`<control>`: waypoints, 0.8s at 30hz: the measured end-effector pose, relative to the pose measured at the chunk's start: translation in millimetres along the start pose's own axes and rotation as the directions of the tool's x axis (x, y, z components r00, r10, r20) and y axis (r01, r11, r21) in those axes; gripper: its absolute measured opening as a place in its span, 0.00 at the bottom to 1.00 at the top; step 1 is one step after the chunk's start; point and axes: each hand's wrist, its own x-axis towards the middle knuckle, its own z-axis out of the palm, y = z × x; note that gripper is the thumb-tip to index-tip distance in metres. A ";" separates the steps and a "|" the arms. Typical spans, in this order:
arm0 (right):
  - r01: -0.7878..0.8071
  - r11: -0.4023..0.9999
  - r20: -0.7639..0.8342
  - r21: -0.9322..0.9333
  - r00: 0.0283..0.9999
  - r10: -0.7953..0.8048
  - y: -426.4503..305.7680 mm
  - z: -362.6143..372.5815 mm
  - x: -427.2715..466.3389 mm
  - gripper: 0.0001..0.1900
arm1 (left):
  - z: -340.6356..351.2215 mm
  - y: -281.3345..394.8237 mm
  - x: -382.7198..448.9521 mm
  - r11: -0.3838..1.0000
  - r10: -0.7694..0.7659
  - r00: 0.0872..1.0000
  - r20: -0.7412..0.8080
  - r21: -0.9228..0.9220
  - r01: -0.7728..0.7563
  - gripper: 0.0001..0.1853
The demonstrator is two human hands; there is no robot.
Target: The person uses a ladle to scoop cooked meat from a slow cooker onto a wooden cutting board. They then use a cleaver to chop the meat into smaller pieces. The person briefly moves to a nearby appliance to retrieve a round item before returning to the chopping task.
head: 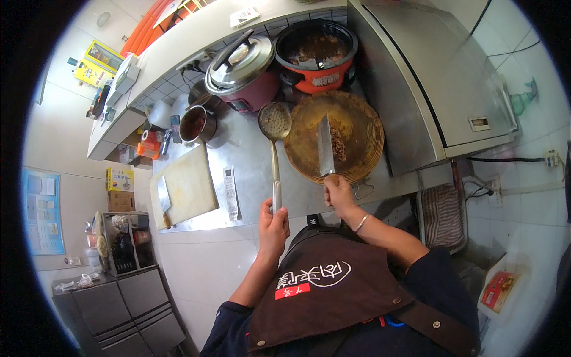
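Note:
My right hand (340, 195) grips the wooden handle of a cleaver (326, 145). Its blade lies over a round wooden chopping block (299, 134), along the left side of a small heap of chopped brown meat (339, 146). In my left hand (273, 226) is the pale handle of a perforated metal skimmer (274, 121). The skimmer's bowl points away from me, beside the block's left edge. Behind the block stands an orange electric cooker (321, 79) without a lid, with dark broth and pieces of food inside.
A lidded rice cooker (254, 91) and a steel pot (206, 127) of dark red contents stand back left. A second knife (163, 194) lies on a white cutting board (189, 185). A printed paper slip (230, 194) is beside it. A stainless steel cabinet (428, 76) borders the block's right.

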 end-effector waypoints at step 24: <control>0.374 0.365 0.211 -0.852 0.885 -0.414 -114.5 -108.5 74.3 0.17 | 11.7 -4.0 5.8 1.000 -0.011 0.999 0.042 -0.021 0.012 0.16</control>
